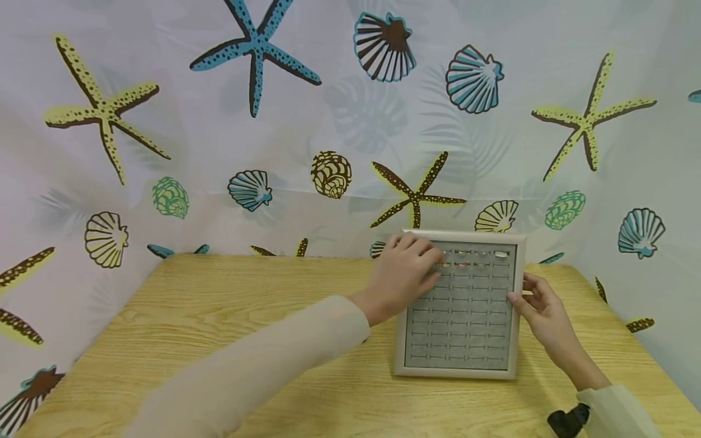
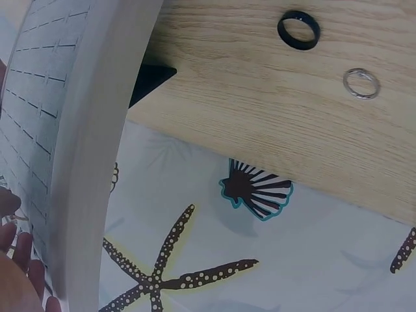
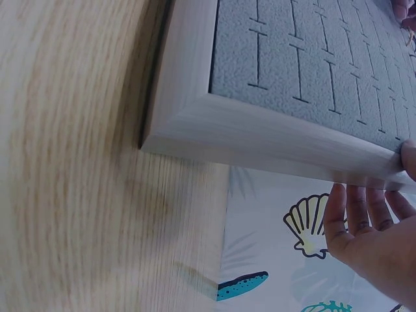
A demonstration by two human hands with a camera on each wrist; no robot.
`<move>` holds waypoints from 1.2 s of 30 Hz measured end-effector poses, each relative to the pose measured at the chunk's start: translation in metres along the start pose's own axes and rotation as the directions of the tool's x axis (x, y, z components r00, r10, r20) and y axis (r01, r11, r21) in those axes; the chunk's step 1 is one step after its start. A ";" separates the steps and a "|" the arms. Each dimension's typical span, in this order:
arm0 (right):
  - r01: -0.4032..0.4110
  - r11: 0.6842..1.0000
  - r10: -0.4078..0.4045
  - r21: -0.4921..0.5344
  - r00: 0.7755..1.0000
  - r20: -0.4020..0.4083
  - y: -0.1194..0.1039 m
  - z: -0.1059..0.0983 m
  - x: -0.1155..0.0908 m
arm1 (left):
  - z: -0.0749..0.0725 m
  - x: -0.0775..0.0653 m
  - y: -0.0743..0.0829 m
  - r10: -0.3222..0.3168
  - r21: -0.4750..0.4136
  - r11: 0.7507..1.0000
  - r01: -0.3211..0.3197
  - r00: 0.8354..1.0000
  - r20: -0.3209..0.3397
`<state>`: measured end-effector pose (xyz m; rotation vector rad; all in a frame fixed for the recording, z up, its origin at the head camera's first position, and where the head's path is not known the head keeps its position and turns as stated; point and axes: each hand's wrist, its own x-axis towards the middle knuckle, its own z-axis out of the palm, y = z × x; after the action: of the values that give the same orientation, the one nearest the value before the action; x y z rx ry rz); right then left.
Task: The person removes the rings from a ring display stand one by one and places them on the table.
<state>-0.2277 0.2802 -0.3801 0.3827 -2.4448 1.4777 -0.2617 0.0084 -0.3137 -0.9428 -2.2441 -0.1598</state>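
A ring display board (image 1: 457,322) with grey slotted foam and a pale frame stands tilted back on the table. Several rings (image 1: 462,252) sit in its top two rows. My left hand (image 1: 402,271) is at the board's upper left, fingertips against the slots; it pinches what looks like a thin ring (image 3: 410,38), mostly hidden by the fingers. On the board's right edge my right hand (image 1: 547,316) grips the frame, with the thumb on the front and the fingers behind. A black ring (image 2: 299,30) and a silver ring (image 2: 361,83) lie on the table left of the board.
A black support leg (image 2: 153,83) props the board from behind. The wooden table (image 1: 219,304) ends at a curtain (image 1: 306,134) printed with shells and starfish. A black device (image 1: 569,420) is at the right sleeve cuff.
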 end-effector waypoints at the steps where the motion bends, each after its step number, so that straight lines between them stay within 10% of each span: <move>1: 0.001 1.000 -0.001 0.000 1.000 0.000 0.000 0.000 0.000 | 0.001 0.001 0.000 0.000 0.004 1.000 0.000 1.000 -0.005; 36: 0.000 1.000 0.000 0.014 1.000 -0.003 0.001 0.001 0.000 | 0.008 0.004 0.002 -0.019 0.031 0.999 0.021 0.997 -0.071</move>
<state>-0.2278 0.2796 -0.3809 0.3834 -2.4335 1.4949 -0.2667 0.0155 -0.3173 -0.8848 -2.1852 -0.1632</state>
